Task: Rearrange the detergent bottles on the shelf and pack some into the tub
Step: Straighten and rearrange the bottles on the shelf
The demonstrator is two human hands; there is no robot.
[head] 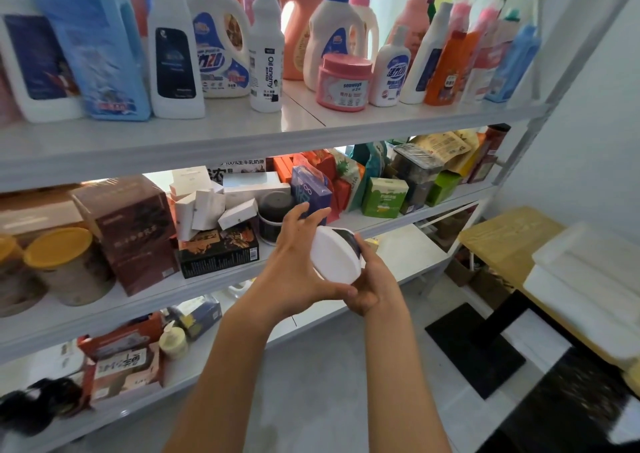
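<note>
Head view, task at an early-to-middle stage as far as can be judged: most detergent bottles stand on the top shelf [242,140], one item is in hand, and no bottle is seen packed. Top shelf, L to R: a white jug w/ dark label [31,61], a blue jug [93,47], a tall white bottle w/ black label [173,54], a large white jug w/ blue cap [218,36], a slim white "Oil enemy" bottle [266,54]; then a gap, a pink lidded jar [343,81] at the front edge, a small white bottle [389,71] just beside it, and a tight row of white, orange, pink and blue bottles [460,61] running toward the R upright. All upright, caps on; contents not visible. Middle shelf holds yellow-lidded cans [65,265], a brown box [131,234], loose white cartons [207,206] and food packets, not detergent. In front of that shelf, a white-bottomed container w/ dark band [337,255] is tilted on its side, base toward camera; whether it is a bottle or a jar cannot be told. Left hand [298,262] cradles it, thumb under the base, fingers spread and only lightly curved over the top. Right hand [367,279] grips it from beneath and behind, fingers curled round. At far R, a white foam-like tub [588,279] rests on a wooden table [502,237]; its inside is not visible, so packed count is unknown. Left to do, prob.: place this item, order the rest.
</note>
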